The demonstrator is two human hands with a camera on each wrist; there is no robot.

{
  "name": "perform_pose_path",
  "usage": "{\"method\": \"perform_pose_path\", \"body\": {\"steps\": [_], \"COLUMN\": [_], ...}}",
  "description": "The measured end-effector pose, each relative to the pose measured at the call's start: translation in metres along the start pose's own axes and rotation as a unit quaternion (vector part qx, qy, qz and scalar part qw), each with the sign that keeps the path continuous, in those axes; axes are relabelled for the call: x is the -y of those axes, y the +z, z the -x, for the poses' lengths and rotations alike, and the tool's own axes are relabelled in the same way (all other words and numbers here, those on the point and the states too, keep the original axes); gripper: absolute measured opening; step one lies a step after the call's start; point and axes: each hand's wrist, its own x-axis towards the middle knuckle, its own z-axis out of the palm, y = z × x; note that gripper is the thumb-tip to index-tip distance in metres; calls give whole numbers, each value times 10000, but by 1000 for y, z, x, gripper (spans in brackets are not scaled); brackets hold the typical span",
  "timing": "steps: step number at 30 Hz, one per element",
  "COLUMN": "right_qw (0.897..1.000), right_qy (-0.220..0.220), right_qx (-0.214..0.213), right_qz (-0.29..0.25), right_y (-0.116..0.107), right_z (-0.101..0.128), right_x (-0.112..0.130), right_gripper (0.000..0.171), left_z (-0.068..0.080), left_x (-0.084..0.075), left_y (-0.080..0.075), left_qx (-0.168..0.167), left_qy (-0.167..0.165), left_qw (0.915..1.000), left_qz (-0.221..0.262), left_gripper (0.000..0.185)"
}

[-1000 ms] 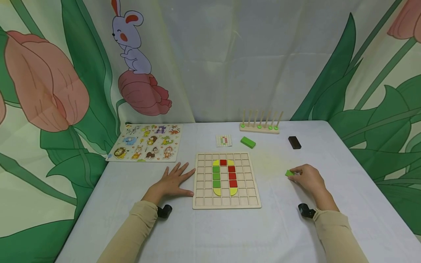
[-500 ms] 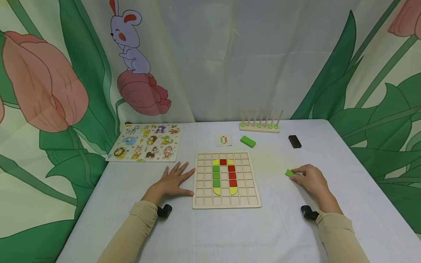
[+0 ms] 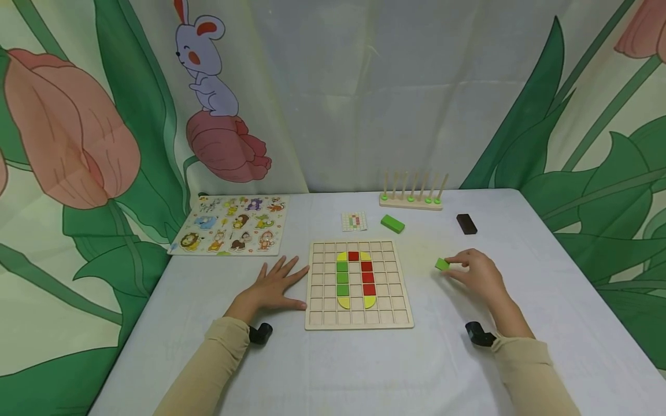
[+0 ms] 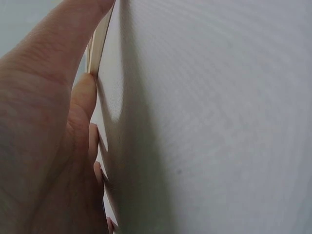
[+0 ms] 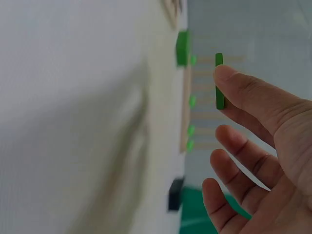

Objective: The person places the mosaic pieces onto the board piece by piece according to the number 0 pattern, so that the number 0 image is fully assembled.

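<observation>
My right hand (image 3: pixel 478 273) pinches a small flat green tile (image 3: pixel 442 264) at my fingertips, lifted clear of the counter (image 3: pixel 458 358).

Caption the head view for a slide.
Right hand pinches a small green tile above the table; left hand rests flat beside the grid board.

The small tile (image 3: pixel 442 264) is bright green. The wooden grid board (image 3: pixel 358 286) carries yellow, red and green tiles. The worktop (image 3: pixel 364 364) is white, and the block (image 3: pixel 466 224) is dark brown.
</observation>
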Motion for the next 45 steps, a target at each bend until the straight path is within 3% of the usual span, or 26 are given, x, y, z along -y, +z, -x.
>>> {"method": "perform_pose_path", "body": {"steps": [11,18,27,38,45], "right_qw": [9937,9827,9774,9730,9791], "right_qy": [-1093,-1764,-1943,-2122,-1853], "right_qx": [249,506,737,743,745], "right_qz": [-37,260,382,517,387], "right_y": [32,61,82,87,86], "right_z": [7,15,20,22,24], "right_x": [95,128,133,130,128], "right_gripper": [31,27,28,28,31], "left_z": [-4,-4,-4,-3,-3], "left_x": [0,-2,-5,-6,-6], "left_y": [2,2,1,1,2], "left_qx": [41,74,90,59,48], "left_qy": [-54,-64,-42,-17,-25], "left_qw": [10000,9999,9999,10000,10000], "left_qz": [-9,-33,-35,-19,-36], "left_gripper": [94,93,93,93,93]}}
